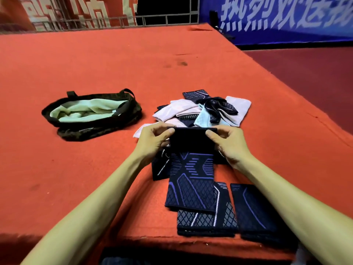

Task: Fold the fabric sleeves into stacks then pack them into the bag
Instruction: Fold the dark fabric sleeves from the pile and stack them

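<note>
Pinching the top hem of a dark sleeve (191, 178) with purple lines, the left hand (152, 138) and right hand (227, 142) each had thumb and curled fingers closed on one corner. The sleeve's lower end lay over a folded stack (206, 220) close to the table's near edge (172, 243), and a second folded stack (254, 211) sat just beside it on the right. Another dark sleeve (160, 167) lay partly under the left wrist. Just beyond the hands lay a loose pile (200, 109) of white, pale blue and dark sleeves, not far from the table's right edge. The bag (91, 113), dark with a pale green lining, lay open to the left, apart from the pile, with wide bare cloth around it. Red cloth (95, 64) covered the table. Behind it stood a railing (166, 18), a red banner (66, 12) and a blue banner (286, 16); dark red floor (315, 83) lay to the right.
</note>
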`<action>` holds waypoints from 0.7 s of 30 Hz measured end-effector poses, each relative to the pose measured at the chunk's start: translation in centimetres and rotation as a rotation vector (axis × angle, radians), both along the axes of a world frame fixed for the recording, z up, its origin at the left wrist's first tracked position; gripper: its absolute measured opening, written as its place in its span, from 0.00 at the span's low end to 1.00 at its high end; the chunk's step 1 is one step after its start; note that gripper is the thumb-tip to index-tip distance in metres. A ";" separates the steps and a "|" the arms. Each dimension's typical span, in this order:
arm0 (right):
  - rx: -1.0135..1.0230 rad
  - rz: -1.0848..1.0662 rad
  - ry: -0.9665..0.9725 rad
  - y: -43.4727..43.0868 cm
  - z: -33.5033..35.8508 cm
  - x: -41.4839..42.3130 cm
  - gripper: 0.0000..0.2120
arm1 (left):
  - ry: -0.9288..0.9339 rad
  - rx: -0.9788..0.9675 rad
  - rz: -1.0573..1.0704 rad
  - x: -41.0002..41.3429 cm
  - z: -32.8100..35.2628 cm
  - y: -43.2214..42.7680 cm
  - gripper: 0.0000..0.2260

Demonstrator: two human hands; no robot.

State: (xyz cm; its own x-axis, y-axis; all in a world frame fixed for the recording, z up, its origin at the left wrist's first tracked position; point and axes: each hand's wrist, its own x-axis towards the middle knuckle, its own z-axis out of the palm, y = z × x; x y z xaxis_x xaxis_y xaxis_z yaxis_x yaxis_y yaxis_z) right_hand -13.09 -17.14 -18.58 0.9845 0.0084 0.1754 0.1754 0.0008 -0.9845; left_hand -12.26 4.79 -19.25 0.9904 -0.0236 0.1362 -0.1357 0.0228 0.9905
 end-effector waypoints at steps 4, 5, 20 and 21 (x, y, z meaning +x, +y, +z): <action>-0.101 0.016 -0.156 -0.8 0.2 -2.8 0.07 | -0.143 0.066 0.001 -2.8 -0.1 0.4 0.07; -0.114 0.020 -0.174 -0.9 0.2 -3.6 0.08 | -0.170 0.087 -0.017 -3.7 0.0 0.5 0.07; -0.515 0.231 -0.171 -2.4 -3.0 -10.6 0.10 | -0.214 0.288 -0.288 -10.5 -5.0 3.7 0.11; -0.541 0.245 -0.171 -2.4 -3.0 -10.8 0.11 | -0.231 0.330 -0.302 -10.7 -5.3 3.9 0.11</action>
